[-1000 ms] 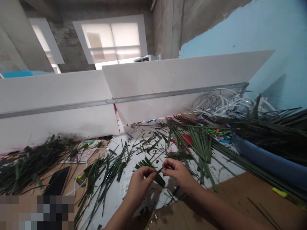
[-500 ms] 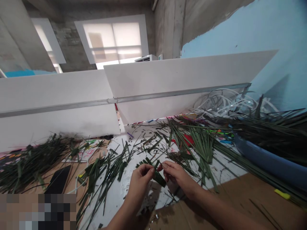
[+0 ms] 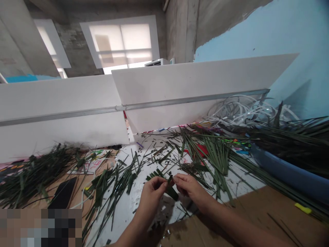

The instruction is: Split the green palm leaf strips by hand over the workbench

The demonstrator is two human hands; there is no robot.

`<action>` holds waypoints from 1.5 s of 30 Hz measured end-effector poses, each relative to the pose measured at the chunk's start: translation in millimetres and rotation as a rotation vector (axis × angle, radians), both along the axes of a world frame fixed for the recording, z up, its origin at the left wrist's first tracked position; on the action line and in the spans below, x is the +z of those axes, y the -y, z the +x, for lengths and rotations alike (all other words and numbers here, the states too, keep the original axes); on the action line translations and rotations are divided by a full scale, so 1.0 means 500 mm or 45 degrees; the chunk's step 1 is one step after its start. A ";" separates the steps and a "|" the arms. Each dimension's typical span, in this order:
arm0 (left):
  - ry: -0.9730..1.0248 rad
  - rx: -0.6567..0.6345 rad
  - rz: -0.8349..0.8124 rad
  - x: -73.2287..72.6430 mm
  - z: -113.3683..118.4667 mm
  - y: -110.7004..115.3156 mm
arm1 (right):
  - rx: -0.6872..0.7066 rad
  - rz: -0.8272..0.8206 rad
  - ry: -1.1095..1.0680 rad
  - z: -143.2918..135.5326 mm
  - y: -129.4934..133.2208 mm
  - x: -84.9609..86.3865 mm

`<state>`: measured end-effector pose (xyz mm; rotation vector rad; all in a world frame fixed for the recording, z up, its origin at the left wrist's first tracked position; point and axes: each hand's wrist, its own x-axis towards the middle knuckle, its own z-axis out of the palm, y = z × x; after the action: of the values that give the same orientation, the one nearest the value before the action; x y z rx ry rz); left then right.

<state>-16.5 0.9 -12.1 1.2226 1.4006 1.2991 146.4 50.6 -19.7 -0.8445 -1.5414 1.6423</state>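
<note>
Head view is showing two hands working close together above the white tabletop (image 3: 125,209). The left hand (image 3: 153,188) is pressing thumb towards forefinger and appears to be pinching a small leaf strip (image 3: 170,179), whose green end is poking up between the hands. The right hand (image 3: 190,187) is curling inward, its fingertips nearly meeting right beside that strip; whether they are gripping it, I cannot tell. Just below, a fan of leaf pieces (image 3: 173,194) is lying partly hidden by the left hand.

Such fine handling is probably calling for a light, steady left pinch near the work, with the right fingertips guiding the end; tugging hard would likely be risking a tear.

The long blades (image 3: 218,157) are spreading beyond, looking flat, narrow and straight. A smooth blue basin (image 3: 285,169) is bearing darker, tangled foliage, glossy white bands (image 3: 238,109) are looping behind, and matte brown cardboard (image 3: 244,219) is covering the near right side.
</note>
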 end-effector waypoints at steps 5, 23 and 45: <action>-0.017 -0.005 0.031 -0.006 -0.009 -0.007 | -0.031 0.006 0.076 -0.001 -0.007 -0.011; -1.946 0.889 -0.261 0.044 -0.303 0.018 | -0.174 0.781 1.118 0.004 0.000 -0.039; -1.192 0.117 0.093 0.006 -0.026 0.015 | -0.270 0.560 0.863 0.009 -0.018 -0.030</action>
<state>-29.4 -6.6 -8.9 1.9669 2.0659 0.8367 150.7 59.7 -34.8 -1.3328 -2.0700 0.8353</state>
